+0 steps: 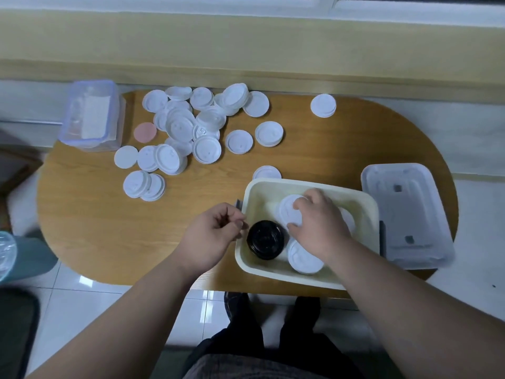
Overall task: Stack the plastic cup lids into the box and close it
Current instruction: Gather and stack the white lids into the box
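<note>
**A:** Why is the right hand down inside the box?

**B:** It grips a white lid by its edge, thumb and fingers curled round it, likely to seat it flat beside the black lid.

**A:** And the left hand?

**B:** Loosely curled and holding nothing I can see, just beside the box's left rim, perhaps ready to steady it.

**A:** And the box cover?

**B:** It lies to the right on the bench, so the mouth is free. The loose lids lie heaped at the far side, so I judge closing is far off.
</note>
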